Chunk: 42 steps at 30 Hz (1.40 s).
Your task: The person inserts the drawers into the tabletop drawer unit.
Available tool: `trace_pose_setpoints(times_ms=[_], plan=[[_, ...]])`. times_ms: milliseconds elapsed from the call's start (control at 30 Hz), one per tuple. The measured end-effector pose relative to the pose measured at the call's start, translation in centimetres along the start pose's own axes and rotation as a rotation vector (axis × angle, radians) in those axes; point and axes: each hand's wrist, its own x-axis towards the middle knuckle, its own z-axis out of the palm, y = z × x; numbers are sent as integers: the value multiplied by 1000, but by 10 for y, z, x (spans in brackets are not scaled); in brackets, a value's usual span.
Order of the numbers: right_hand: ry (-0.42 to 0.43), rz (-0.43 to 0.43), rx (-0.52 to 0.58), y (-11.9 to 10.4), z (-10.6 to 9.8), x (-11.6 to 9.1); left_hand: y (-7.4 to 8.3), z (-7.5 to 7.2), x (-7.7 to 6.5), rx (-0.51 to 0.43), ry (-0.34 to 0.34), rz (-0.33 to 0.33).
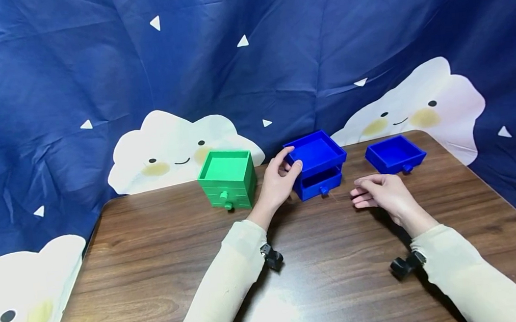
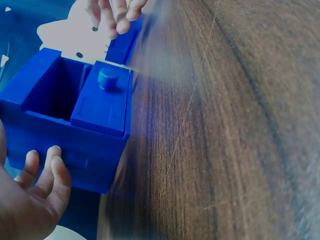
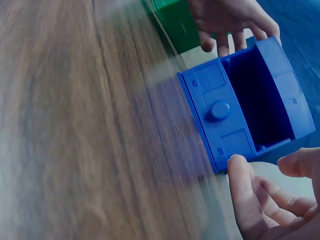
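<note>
A blue drawer box (image 1: 315, 158) stands near the table's back edge, with a shallow tray-like top, an open slot below it and a lower drawer (image 2: 102, 97) with a round knob. My left hand (image 1: 278, 179) holds the box at its left side, thumb and index finger at the top rim; the other fingertips lie against the side wall in the left wrist view. My right hand (image 1: 385, 196) is to the right of the box and in front of a separate blue drawer (image 1: 394, 154), its fingers loosely bent and nothing between them.
A green drawer box (image 1: 226, 179) with two knobs stands left of the blue one. The wooden table (image 1: 323, 278) ends just behind the boxes, where a blue curtain (image 1: 276, 52) with white clouds hangs. Black cameras (image 1: 273, 258) sit on both wrists.
</note>
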Motion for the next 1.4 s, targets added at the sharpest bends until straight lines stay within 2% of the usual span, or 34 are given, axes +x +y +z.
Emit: trace_pose_setpoints(times_ms=[333, 833, 933, 1167, 1400], plan=[[101, -67, -58, 5, -19, -5, 0, -1, -1, -5, -5, 1], [256, -78, -119, 11, -43, -6, -1, -1, -1, 3, 3, -5], [287, -83, -108, 12, -48, -6, 0, -1, 0, 1, 3, -4], [319, -84, -7, 16, -63, -8, -1, 0, 0, -11, -5, -1], [347, -61, -60, 19, -72, -7, -1, 0, 0, -21, -6, -7]])
